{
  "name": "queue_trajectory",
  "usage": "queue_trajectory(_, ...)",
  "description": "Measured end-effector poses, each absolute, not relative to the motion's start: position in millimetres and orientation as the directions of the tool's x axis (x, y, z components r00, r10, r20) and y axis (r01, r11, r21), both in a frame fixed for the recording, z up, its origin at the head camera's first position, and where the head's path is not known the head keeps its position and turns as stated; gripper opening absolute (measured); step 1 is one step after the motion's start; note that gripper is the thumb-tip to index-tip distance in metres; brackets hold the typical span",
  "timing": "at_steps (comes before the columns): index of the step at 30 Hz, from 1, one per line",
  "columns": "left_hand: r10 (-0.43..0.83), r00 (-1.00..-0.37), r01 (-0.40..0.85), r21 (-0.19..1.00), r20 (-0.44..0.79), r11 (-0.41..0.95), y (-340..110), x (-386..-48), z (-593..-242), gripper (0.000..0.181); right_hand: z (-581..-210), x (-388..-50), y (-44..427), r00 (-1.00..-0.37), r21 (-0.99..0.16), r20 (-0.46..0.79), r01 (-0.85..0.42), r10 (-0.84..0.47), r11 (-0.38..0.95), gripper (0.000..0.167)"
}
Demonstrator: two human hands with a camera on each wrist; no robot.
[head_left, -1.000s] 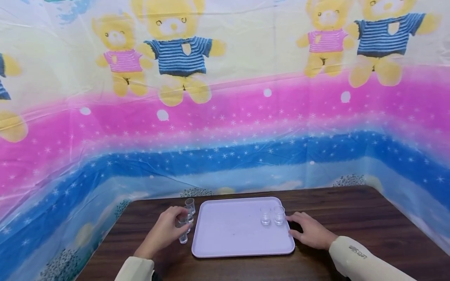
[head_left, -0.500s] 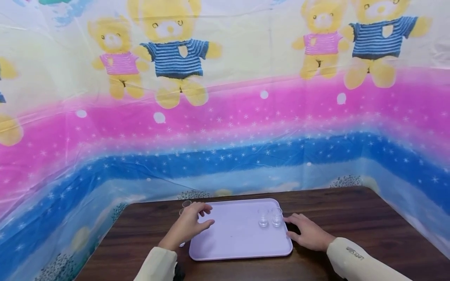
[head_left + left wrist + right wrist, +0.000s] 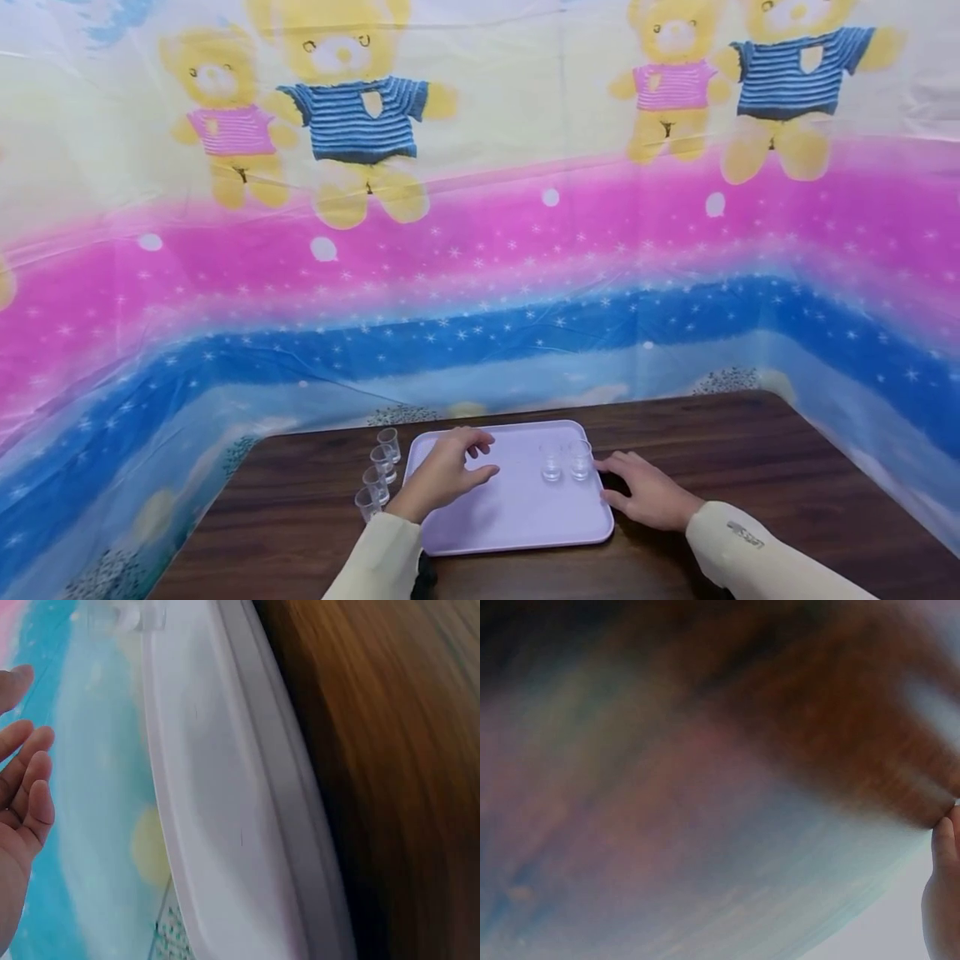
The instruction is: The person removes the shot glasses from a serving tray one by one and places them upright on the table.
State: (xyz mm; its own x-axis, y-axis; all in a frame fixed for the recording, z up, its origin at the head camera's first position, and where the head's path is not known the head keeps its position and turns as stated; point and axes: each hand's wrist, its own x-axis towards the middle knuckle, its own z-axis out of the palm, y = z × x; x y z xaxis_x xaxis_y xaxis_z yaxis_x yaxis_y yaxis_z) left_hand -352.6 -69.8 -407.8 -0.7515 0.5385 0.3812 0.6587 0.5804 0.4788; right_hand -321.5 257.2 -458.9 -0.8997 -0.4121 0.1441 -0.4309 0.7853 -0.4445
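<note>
Left hand (image 3: pixel 444 471), empty, has moved from four clear tapered cups (image 3: pixel 384 469) on brown wood-grain counter (image 3: pixel 300 500), left, to above lilac rectangular tray (image 3: pixel 528 518); right hand (image 3: pixel 651 492), relaxed, at tray's right edge; two matching cups (image 3: pixel 552 472) on tray's right ungrasped

And what a wall of colour across the head view: a printed cloth (image 3: pixel 480 225), creased at the left. Upper left, here's a small bear (image 3: pixel 231 132) in striped pink, right beside a big bear (image 3: pixel 363 121) in striped blue; the pair repeats upper right, heads cut by the frame's top edge. Below them runs a pink band (image 3: pixel 465 237), then a blue band (image 3: pixel 480 315), snowflakes scattered over both! Speckled bushes (image 3: pixel 726 381) dot the pale lower strip. Along the bottom stretches the desk (image 3: pixel 750 450), dark, streaky woodgrain, rounded at its far right corner.
</note>
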Motion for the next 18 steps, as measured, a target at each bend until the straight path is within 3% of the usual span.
queue_trajectory(18, 0.561, -0.777, 0.619, 0.510, 0.287, 0.597, -17, -360, -413, 0.031, -458, -321, 259, -0.896, -0.450, 0.145, -0.438, -0.420, 0.778, 0.046)
